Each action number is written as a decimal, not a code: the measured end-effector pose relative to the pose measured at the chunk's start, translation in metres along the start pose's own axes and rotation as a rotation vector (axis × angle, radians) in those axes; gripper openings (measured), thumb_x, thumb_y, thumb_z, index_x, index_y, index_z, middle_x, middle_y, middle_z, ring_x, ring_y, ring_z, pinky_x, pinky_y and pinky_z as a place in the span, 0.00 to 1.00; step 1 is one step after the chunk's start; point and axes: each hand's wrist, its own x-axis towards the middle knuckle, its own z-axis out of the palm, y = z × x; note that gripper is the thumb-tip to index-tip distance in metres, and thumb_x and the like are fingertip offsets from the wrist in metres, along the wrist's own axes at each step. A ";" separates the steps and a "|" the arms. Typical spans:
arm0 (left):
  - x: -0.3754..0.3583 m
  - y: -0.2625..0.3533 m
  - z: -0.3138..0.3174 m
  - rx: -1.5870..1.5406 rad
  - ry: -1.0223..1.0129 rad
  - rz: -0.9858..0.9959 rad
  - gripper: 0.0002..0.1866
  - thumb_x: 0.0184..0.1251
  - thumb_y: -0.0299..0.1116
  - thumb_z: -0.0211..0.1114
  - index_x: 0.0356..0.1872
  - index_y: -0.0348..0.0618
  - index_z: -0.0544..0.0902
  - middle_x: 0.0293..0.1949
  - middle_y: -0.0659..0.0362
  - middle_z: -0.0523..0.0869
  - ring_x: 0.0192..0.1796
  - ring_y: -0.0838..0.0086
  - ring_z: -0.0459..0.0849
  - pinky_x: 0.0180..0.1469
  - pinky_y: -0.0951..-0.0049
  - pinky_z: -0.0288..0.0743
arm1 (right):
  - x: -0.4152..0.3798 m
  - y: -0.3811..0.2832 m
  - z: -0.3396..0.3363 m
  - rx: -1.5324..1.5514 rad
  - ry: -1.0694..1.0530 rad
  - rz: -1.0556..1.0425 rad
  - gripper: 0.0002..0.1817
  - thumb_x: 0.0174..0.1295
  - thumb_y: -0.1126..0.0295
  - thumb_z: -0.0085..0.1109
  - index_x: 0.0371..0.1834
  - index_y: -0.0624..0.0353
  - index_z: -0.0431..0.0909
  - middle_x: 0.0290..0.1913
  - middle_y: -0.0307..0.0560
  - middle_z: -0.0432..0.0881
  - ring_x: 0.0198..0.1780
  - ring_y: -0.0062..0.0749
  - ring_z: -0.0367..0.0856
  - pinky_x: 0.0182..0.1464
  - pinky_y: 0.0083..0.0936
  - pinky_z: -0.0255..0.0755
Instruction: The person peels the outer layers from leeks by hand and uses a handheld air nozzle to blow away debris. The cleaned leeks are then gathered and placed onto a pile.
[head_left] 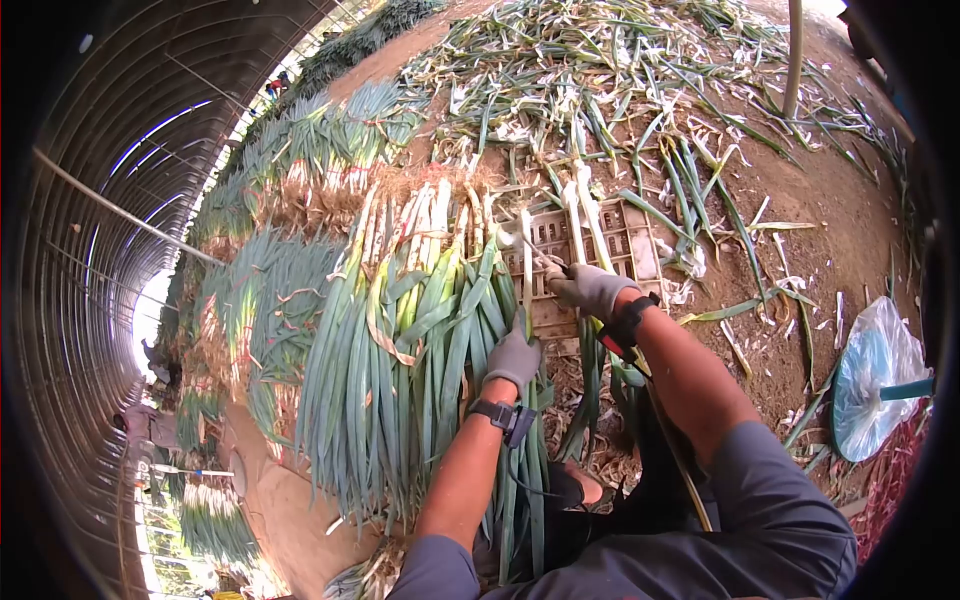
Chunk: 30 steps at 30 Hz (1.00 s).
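My left hand, in a grey glove, is closed round the green leaves of a leek whose white stalk points away from me. To its right, my gloved right hand is closed round the handle of a small tool, whose blade reaches toward the leek's white end. Under both lies a pale plastic crate with two more white-stalked leeks across it. A big pile of untrimmed leeks lies beside my left hand, roots away from me.
Leaf scraps cover the ground ahead. Bundled leeks stand in rows at the left. A clear plastic bag lies at the right, near red strings. A pole rises at the upper right.
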 end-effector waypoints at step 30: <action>0.096 -0.012 -0.036 0.557 0.317 0.071 0.27 0.71 0.50 0.60 0.63 0.42 0.81 0.49 0.48 0.90 0.48 0.58 0.90 0.49 0.55 0.81 | -0.059 -0.021 -0.005 0.011 -0.145 0.037 0.39 0.75 0.34 0.39 0.58 0.65 0.79 0.24 0.47 0.77 0.22 0.34 0.79 0.28 0.33 0.78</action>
